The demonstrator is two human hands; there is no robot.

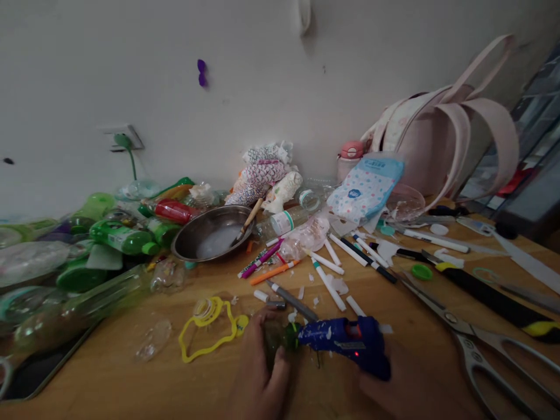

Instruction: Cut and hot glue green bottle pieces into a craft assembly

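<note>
Near the front edge of the table, my left hand point(261, 373) is wrapped round a dark green bottle piece point(275, 341), partly hidden by my fingers. My right hand point(394, 382), blurred, grips a blue hot glue gun point(341, 339) from the right. A small red light glows on the gun's side, and its tip points left at the neck of the bottle piece. Whether the tip touches it I cannot tell. Left of my left hand lies a yellow plastic ring with a strap point(210, 332). Several markers point(326, 286) lie scattered just beyond both hands.
Green plastic bottles point(118, 238) pile up on the left. A metal bowl point(188, 236) with whitish liquid and a brush point(250, 219) stands mid-table. Large scissors point(470, 332) and a black-yellow handled tool point(485, 294) lie right. A pink bag point(429, 140) stands behind.
</note>
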